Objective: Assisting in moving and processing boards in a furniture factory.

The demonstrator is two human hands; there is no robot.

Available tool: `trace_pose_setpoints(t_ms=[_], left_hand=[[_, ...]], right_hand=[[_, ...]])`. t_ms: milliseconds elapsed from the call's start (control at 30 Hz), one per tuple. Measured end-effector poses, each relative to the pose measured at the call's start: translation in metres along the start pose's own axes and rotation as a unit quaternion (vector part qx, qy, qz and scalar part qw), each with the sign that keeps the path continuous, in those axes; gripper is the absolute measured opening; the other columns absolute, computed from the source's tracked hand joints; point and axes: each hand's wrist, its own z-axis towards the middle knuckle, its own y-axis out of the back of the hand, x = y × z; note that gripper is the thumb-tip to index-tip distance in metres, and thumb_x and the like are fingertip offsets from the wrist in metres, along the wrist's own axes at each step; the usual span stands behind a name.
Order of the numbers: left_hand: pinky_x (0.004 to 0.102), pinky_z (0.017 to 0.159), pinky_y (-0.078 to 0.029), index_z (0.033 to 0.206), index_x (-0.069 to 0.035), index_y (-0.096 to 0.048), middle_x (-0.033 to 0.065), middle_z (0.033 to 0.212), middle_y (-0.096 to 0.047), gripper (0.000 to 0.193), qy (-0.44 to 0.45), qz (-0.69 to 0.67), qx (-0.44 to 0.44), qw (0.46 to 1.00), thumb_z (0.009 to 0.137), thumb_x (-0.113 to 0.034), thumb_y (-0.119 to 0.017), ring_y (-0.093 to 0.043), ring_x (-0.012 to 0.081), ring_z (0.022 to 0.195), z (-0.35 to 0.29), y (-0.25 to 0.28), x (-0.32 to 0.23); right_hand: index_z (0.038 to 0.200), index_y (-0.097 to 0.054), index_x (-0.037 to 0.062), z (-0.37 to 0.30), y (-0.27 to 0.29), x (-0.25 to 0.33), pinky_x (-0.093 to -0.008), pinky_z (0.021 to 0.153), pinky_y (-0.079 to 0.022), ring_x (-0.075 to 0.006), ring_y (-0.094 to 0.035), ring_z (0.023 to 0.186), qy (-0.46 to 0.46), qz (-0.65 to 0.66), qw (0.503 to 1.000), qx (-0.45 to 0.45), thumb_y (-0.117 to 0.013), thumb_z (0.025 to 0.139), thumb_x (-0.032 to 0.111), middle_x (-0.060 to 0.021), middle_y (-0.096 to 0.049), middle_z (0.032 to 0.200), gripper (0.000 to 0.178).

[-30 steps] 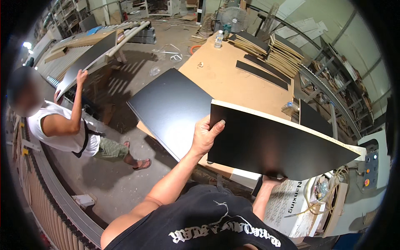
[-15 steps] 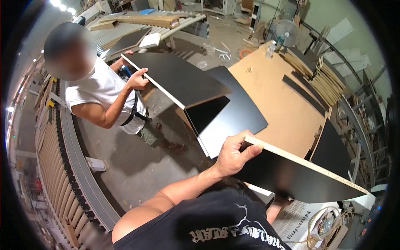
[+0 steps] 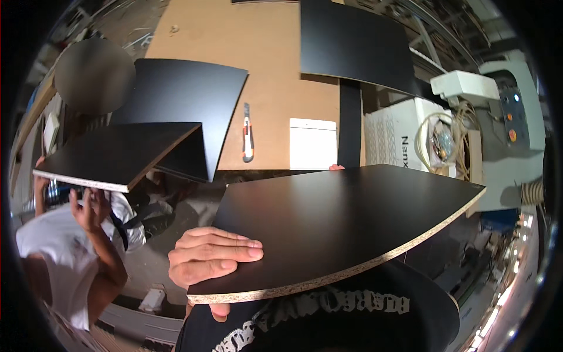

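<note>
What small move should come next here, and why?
Probably easing the held black panel forward over the brown table, high enough to clear the utility knife. The left hand grips its left end, the right hand shows only fingertips at its far edge, and the knife lies on the tabletop just beyond.

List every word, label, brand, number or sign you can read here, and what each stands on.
I won't copy wording out, but here is where it stands:
White box: large dark lettering running sideways, beside rows of paler print too small to read.
Black shirt: pale, ornate lettering.
Control panel: any markings are too small to read.
</note>
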Motion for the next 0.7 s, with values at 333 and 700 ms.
trace_pose_setpoints(t_ms=[333, 700], left_hand=[[0.0422, 0.070, -0.060, 0.107, 0.001, -0.063, 0.0279, 0.090, -0.072, 0.057, 0.088, -0.007, -0.090, 0.992, 0.097, -0.055, -0.057, -0.073, 0.0347, 0.079, 0.004, -0.037, 0.032], [0.0373, 0.070, -0.059, 0.093, 0.005, -0.067, 0.0235, 0.086, -0.074, 0.032, 0.115, 0.100, -0.151, 0.977, 0.086, -0.025, -0.078, -0.075, 0.0328, 0.080, 0.004, -0.103, 0.074]], right_hand=[[0.098, -0.063, 0.0053, 0.028, 0.089, 0.061, -0.0470, 0.089, -0.049, -0.0280, -0.059, 0.094, 0.109, -0.079, 0.990, -0.032, -0.058, 0.091, 0.040, -0.0132, -0.060, 0.097, 0.036], [0.091, -0.063, 0.0046, 0.162, -0.207, -0.268, -0.0454, 0.086, -0.050, -0.0268, -0.059, 0.087, -0.050, 0.014, 0.958, 0.283, -0.058, 0.091, 0.036, -0.0126, -0.060, 0.088, 0.031]])
